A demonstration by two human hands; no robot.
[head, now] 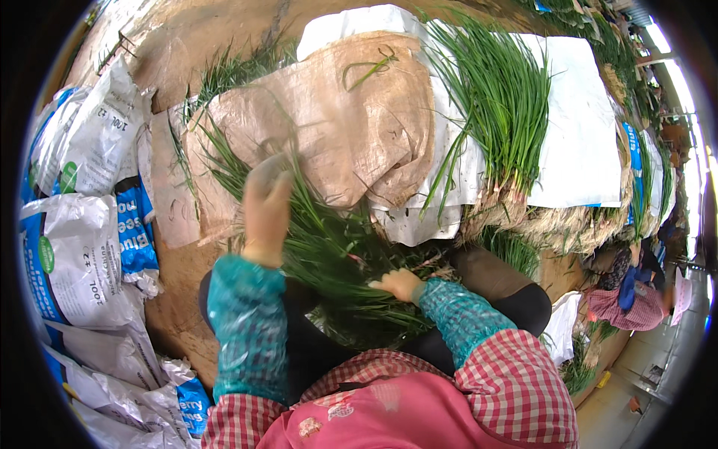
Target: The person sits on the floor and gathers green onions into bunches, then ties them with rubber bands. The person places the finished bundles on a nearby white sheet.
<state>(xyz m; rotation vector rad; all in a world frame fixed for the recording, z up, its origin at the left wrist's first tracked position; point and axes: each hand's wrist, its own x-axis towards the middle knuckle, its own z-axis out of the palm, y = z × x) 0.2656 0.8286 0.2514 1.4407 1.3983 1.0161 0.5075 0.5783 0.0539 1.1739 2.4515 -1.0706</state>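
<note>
Long grass-like green plants lie in a loose heap across my lap, some with pinkish stem bases. My right hand is closed over part of this heap, close to a few pinkish stems and pale roots. Blurred by motion, my left hand is raised over the leaf ends at the heap's left; whether it grips any leaves cannot be made out. Beyond the heap lies a tan woven plastic sheet, with a few stray leaves on top. To its right, a neat bunch of the plants rests with its roots towards me.
White sheeting covers a row of plants whose pale roots show along the near edge. Printed plastic sacks are piled at left. More leaves lie behind the tan sheet. Another person sits at far right.
</note>
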